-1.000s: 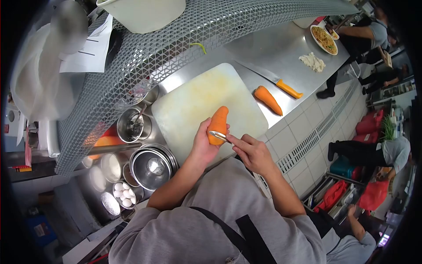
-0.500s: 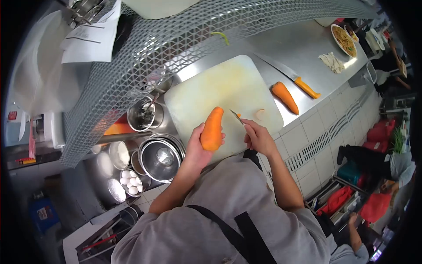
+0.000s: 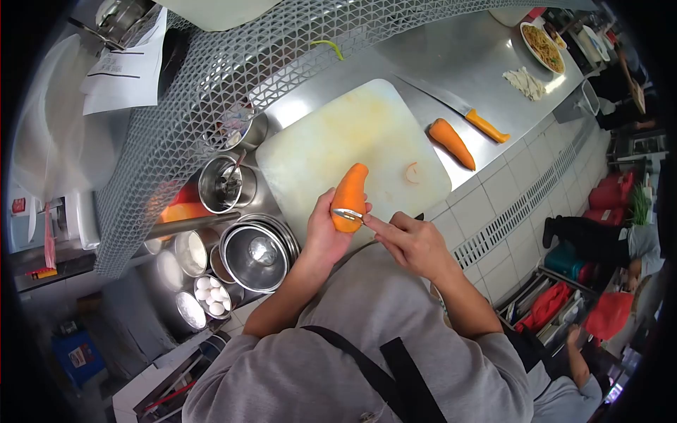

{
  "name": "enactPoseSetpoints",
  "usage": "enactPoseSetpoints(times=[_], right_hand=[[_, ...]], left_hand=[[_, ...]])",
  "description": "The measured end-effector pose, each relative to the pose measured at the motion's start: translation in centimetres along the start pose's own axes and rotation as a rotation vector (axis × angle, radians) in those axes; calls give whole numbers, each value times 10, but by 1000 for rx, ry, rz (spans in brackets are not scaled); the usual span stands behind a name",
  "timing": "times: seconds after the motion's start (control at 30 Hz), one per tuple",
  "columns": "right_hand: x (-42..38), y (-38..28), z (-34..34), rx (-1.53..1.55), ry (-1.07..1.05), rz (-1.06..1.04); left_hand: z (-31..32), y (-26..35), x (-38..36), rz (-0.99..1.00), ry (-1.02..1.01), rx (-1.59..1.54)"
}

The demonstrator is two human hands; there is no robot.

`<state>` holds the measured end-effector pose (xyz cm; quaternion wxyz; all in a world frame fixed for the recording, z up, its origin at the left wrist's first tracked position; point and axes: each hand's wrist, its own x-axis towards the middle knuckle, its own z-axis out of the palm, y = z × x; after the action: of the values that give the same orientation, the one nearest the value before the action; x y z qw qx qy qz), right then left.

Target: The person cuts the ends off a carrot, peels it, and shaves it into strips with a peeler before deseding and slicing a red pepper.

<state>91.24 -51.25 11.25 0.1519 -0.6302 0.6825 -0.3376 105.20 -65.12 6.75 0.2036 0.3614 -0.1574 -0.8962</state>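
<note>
My left hand (image 3: 328, 229) is closed around a thick orange carrot (image 3: 352, 189), holding it tilted above the near side of a white cutting board (image 3: 331, 134). In my right hand (image 3: 412, 245) is a vegetable peeler (image 3: 347, 213), its metal blade lying across the lower, wide end of the carrot. My right index finger stretches along the peeler toward its head. A small curl of peel (image 3: 412, 173) rests on the board. To the right of the board, a second carrot (image 3: 451, 144) lies on the steel counter, beside a knife (image 3: 486, 125) with an orange handle.
Left of the board stand nested steel bowls (image 3: 255, 257), a pot with a utensil (image 3: 222, 185) and a bowl of eggs (image 3: 211, 295). A metal mesh shelf (image 3: 233, 70) overhangs the back. A noodle plate (image 3: 541, 49) and cloth (image 3: 524, 84) sit far right. Other people are at the right.
My right hand has brought the peeler left and down from over the board onto the carrot's wide end. The carrot has shifted slightly right and up, and the whole view has moved a little.
</note>
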Motion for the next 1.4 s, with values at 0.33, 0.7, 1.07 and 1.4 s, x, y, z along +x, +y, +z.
enactPoseSetpoints(times=[0.33, 0.7, 1.07, 1.4], right_hand=[[6, 15, 10, 126, -44, -7], [31, 37, 29, 553, -51, 467], [1, -3, 18, 148, 0, 27], [30, 74, 57, 317, 124, 81]], left_hand=[[-1, -4, -7, 12, 18, 74], [-26, 11, -24, 19, 38, -25], [-13, 5, -7, -6, -8, 11], [-10, 3, -24, -20, -25, 161]])
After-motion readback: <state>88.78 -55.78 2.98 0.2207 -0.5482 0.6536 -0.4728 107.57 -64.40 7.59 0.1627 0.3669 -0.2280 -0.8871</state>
